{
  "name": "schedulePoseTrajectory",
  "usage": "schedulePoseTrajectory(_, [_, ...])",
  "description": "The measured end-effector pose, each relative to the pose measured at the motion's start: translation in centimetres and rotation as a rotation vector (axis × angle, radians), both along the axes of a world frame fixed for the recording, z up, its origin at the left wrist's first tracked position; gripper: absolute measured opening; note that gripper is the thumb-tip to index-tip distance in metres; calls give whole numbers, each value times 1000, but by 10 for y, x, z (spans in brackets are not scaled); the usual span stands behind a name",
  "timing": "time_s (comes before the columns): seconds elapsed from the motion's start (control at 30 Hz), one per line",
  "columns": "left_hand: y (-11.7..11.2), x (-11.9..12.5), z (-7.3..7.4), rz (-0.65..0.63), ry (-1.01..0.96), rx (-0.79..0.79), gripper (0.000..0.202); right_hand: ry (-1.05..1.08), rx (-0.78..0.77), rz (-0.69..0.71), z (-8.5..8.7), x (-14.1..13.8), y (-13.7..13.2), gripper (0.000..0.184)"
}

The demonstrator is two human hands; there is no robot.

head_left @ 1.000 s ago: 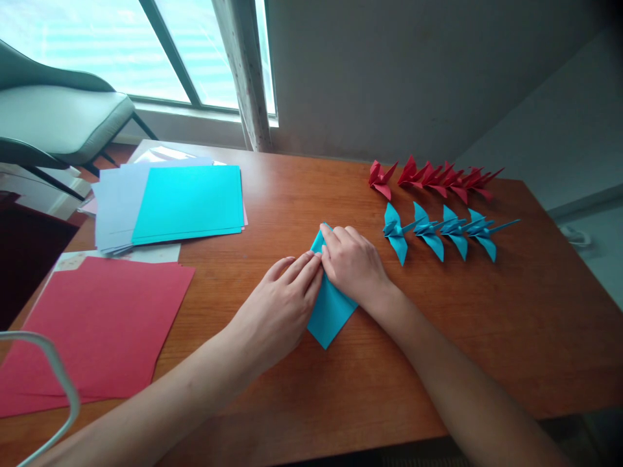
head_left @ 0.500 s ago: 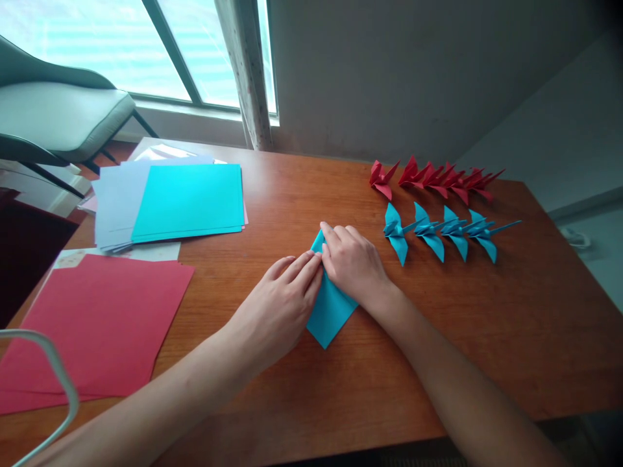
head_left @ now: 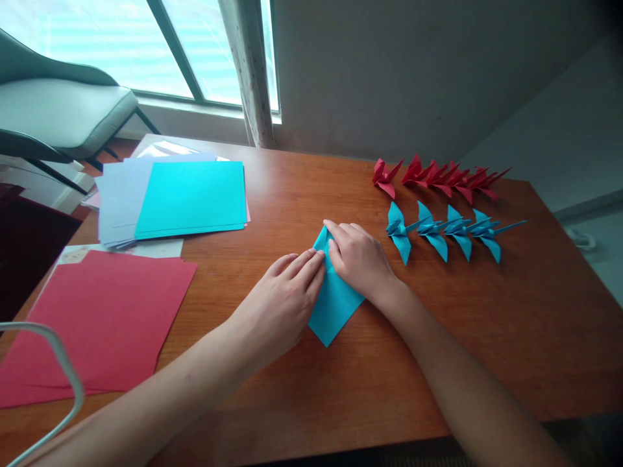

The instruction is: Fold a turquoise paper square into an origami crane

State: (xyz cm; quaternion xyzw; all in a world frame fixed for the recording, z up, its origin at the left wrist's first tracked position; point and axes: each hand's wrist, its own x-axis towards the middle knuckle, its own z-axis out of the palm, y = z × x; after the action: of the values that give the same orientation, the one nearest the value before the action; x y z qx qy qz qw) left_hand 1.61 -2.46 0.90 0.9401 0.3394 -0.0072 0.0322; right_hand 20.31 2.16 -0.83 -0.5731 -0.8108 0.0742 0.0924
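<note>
A blue sheet of origami paper (head_left: pixel 335 301), folded into a kite-like diamond, lies flat on the table between my hands. My left hand (head_left: pixel 280 301) rests on its left side, fingers stretched out and lying on the paper near the middle. At the top, my right hand (head_left: pixel 361 263) has its fingers bent over the right edge, with the index fingertip at the upper point and the thumb on the paper. Both hands cover parts of the folds.
Blue folded cranes (head_left: pixel 445 233) stand in a row at right, with red folded cranes (head_left: pixel 438 178) behind them. Blue sheets (head_left: pixel 195 198) lie over white ones (head_left: pixel 119 201) at left. Red sheets (head_left: pixel 97 318) are nearer, beside a white cable (head_left: pixel 68 370).
The right thumb has shifted slightly away from the left fingertips, uncovering more blue paper between the hands. The whole view has shifted a little; the left hand stays in place on the paper.
</note>
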Motion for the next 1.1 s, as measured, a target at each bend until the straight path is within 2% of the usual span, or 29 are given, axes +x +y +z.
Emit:
schedulePoseTrajectory(0.3, [1, 0, -2, -1, -24, -1, 57, 125, 36, -11, -6, 8, 2, 43])
schedulePoseTrajectory(0.8, [-1, -1, -4, -15, 0, 49, 56, 52, -21, 8, 2, 6, -4, 48])
schedulePoseTrajectory(1.1, [-1, -1, -4, -10, 1, 30, 57, 0, 23, 37, 4, 5, -7, 47])
